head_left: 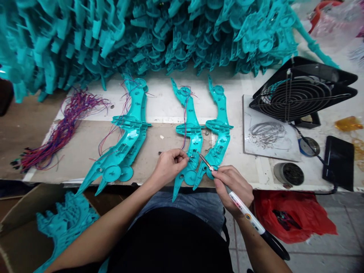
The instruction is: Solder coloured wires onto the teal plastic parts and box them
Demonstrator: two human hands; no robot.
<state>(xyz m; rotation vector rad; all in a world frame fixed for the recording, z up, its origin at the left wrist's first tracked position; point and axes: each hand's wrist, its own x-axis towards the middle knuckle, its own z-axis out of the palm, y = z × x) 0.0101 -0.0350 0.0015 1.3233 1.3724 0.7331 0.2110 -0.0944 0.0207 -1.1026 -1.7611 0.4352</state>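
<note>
The right hand is gripping a white-and-black soldering iron, lettering blurred; the left hand is pinching, contents unclear, by a curved teal plastic shell overhanging the near table edge, with a gap leftward.

Pale worktable, stained top, grey tiled floor below, soft light

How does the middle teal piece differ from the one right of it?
Red and blue wires run along the middle teal piece; the right teal piece shows none. The middle piece's bottom tip sits lower in view than the right piece's. Both share colour and similar shape.
</note>
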